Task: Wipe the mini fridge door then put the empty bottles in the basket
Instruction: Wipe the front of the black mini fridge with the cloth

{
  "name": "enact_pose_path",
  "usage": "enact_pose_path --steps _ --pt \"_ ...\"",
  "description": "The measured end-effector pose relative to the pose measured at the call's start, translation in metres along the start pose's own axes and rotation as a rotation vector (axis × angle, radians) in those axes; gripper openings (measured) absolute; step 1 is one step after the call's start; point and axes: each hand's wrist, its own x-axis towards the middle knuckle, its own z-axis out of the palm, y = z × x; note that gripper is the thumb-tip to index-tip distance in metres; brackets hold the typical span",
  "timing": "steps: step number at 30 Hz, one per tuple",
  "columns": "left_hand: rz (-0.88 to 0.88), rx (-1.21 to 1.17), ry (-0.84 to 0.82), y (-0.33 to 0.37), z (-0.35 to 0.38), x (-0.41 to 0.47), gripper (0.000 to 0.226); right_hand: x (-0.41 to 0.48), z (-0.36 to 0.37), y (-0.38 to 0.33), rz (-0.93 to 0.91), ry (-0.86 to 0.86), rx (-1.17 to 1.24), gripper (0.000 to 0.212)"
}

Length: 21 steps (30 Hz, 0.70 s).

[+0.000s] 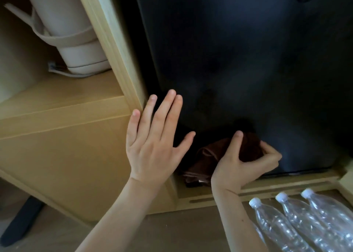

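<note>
Right hand (242, 164) grips cloth (210, 156) against fridge door (238, 60)

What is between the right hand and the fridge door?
A brown cloth, gripped by the right hand low on the fridge door, in the head view.

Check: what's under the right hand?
A brown cloth, gripped by the right hand at the bottom of the black fridge door. The hand covers part of the cloth; the door behind it is hidden.
</note>
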Motion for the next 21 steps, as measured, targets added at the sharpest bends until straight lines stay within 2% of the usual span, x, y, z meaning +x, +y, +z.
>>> enact_pose_path --steps 3,6,10,13,18,21 --pt "0.004 -0.005 0.018 0.0 0.002 0.0 0.066 0.005 0.013 -0.014 -0.193 -0.068 -0.049 0.035" --pt "-0.003 -0.014 0.015 0.002 0.003 -0.002 0.065 0.002 0.003 0.013 -0.231 -0.098 -0.081 0.037" --pt "-0.051 -0.01 0.011 0.007 0.004 -0.003 0.063 -0.019 -0.024 0.047 0.069 0.007 -0.089 0.046" --pt "-0.092 -0.043 0.011 0.012 0.004 -0.002 0.062 -0.017 -0.019 0.036 0.195 0.053 -0.113 0.039" --pt "-0.11 -0.076 0.028 0.014 0.003 -0.002 0.064 -0.007 0.003 0.002 -0.082 -0.048 -0.122 0.036" --pt "-0.11 -0.068 0.046 0.013 0.005 -0.002 0.064 -0.013 0.001 0.015 -0.097 -0.059 -0.104 0.037"
